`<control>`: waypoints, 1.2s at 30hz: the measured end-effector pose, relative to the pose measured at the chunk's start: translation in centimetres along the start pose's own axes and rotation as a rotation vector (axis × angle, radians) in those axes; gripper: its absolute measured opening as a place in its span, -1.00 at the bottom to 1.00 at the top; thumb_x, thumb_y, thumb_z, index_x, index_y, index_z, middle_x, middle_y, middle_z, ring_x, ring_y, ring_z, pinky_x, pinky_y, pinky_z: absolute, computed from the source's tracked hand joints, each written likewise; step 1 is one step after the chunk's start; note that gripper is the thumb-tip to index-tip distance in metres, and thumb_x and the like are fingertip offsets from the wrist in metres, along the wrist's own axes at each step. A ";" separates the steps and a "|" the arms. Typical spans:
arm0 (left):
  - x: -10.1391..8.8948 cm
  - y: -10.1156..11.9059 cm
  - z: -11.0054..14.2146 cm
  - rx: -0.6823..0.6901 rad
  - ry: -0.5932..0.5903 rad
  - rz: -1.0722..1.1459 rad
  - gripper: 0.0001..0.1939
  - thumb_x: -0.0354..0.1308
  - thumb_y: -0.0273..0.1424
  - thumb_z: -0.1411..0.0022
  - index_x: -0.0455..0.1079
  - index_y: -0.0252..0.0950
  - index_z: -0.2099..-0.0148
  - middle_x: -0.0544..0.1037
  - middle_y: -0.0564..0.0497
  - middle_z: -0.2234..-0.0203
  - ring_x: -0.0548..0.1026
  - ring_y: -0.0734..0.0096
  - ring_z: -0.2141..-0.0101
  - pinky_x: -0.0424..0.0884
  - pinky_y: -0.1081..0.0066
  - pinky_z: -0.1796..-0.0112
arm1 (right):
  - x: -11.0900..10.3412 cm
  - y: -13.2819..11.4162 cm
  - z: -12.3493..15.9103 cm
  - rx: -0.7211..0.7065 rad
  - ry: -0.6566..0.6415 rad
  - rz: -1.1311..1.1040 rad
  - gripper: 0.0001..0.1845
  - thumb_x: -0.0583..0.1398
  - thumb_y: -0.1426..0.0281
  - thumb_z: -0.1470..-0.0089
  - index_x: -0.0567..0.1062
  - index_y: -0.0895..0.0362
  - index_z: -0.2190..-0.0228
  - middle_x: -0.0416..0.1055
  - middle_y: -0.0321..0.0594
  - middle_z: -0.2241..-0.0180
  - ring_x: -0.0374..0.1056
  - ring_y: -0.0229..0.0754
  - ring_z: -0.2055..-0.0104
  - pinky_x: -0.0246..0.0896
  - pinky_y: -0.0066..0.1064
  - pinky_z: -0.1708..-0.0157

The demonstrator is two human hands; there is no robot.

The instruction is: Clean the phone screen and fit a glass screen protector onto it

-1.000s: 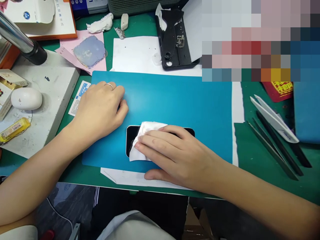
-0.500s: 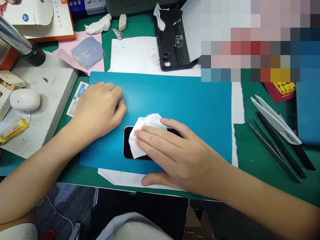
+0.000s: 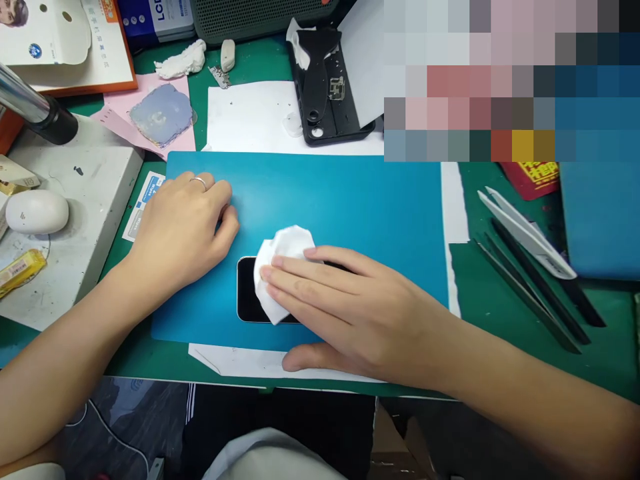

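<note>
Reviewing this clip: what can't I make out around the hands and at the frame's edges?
All in the head view:
- Phone: its right end, hidden by the right hand; part of its face lies under the cloth.
- Left hand: most fingertips, curled out of sight.
- Wipes packet: partly covered by the left hand.
- Yellow packet: cut off by the left edge.
- Upper right: blurred into blocks.

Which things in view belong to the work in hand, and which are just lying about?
In use:
- white cloth, under the right hand
- black phone-like device, partly covered by cloth and hand
- blue mat, beneath the device

Apparently lying about:
- white tweezers
- white rounded case
- yellow packet
- crumpled tissue
- pink paper
</note>
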State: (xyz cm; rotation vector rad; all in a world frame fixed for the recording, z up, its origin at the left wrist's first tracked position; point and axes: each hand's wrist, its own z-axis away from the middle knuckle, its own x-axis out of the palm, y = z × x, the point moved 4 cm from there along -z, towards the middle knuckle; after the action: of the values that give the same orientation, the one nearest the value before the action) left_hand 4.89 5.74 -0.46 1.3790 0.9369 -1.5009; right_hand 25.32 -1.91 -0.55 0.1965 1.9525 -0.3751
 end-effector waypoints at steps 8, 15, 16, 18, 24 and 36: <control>-0.3 -0.5 0.2 0.033 0.017 0.042 -0.72 -0.13 -0.28 -0.51 0.17 -0.14 0.32 0.40 -0.09 0.42 0.43 0.00 0.25 0.35 0.05 0.18 | 0.2 -1.6 0.4 -0.109 0.030 -0.038 -0.54 0.11 0.18 -0.59 0.72 0.20 0.05 0.71 -0.14 0.03 0.54 -0.14 0.01 0.51 -0.27 -0.04; -0.3 -1.1 0.0 0.023 0.018 0.061 -0.70 -0.14 -0.21 -0.53 0.09 -0.13 0.32 0.38 -0.05 0.41 0.39 0.06 0.27 0.31 0.10 0.23 | -1.6 -0.1 2.0 0.055 -0.019 -0.002 -0.61 0.23 0.28 -0.51 0.61 0.12 0.39 0.61 -0.14 0.30 0.41 -0.13 0.33 0.35 -0.20 0.30; -0.3 -1.0 0.0 0.017 0.003 0.068 -0.70 -0.14 -0.21 -0.53 0.09 -0.13 0.32 0.38 -0.05 0.40 0.38 0.07 0.28 0.30 0.10 0.23 | -2.1 0.6 2.3 0.098 -0.040 -0.003 -0.59 0.21 0.29 -0.52 0.60 0.12 0.41 0.60 -0.14 0.32 0.40 -0.14 0.35 0.32 -0.21 0.33; -0.4 -0.9 0.0 0.005 -0.018 0.086 -0.71 -0.13 -0.21 -0.52 0.08 -0.12 0.32 0.37 -0.05 0.40 0.36 0.06 0.28 0.28 0.09 0.23 | -2.9 2.1 2.8 0.191 -0.085 0.006 -0.58 0.16 0.32 -0.55 0.60 0.13 0.39 0.58 -0.14 0.33 0.40 -0.15 0.36 0.27 -0.23 0.37; -0.3 -0.8 -0.1 -0.027 0.004 0.137 -0.71 -0.13 -0.20 -0.48 0.09 -0.10 0.35 0.36 -0.09 0.39 0.38 -0.05 0.26 0.27 0.00 0.19 | -3.2 5.7 3.5 0.258 -0.098 -0.123 -0.68 0.15 0.47 -0.50 0.60 0.16 0.33 0.57 -0.15 0.30 0.48 -0.14 0.26 0.35 -0.29 0.26; -0.4 -1.0 0.0 -0.001 0.002 0.137 -0.69 -0.14 -0.19 -0.53 0.11 -0.13 0.32 0.38 -0.07 0.37 0.37 0.01 0.21 0.29 0.05 0.16 | -2.3 8.5 3.4 0.604 -0.134 -0.474 -0.77 0.23 0.33 -0.40 0.53 0.10 0.34 0.55 -0.22 0.32 0.44 -0.17 0.32 0.26 -0.33 0.33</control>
State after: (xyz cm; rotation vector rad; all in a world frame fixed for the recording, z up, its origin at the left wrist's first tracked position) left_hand 3.94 6.14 -0.08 1.4145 0.8273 -1.3963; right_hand 31.76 4.95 -1.17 0.0862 1.6916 -1.2569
